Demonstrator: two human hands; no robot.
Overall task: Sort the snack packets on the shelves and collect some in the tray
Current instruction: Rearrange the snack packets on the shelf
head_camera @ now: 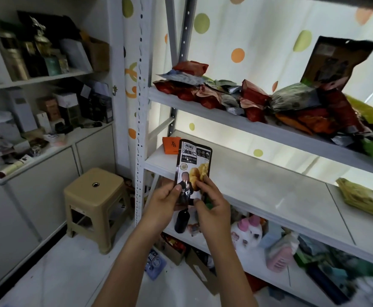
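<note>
Both hands held one black snack packet upright in front of the middle shelf. The left hand pinched its lower left corner between thumb and fingers, and the right hand pinched the lower right edge, fingers curled round it. The packet stood clear of the shelf, with an orange box behind it at the shelf's left end.

The step appeared to be reading the packet to decide where it belonged. To do that well, the person would have kept it flat and facing the eyes, gripping only the bottom seam so the label stayed uncovered, then matched it against the heap of packets on the upper shelf. A green packet lay alone at the right of the middle shelf. No tray was visible, so where collected packets should go could not be told.
</note>
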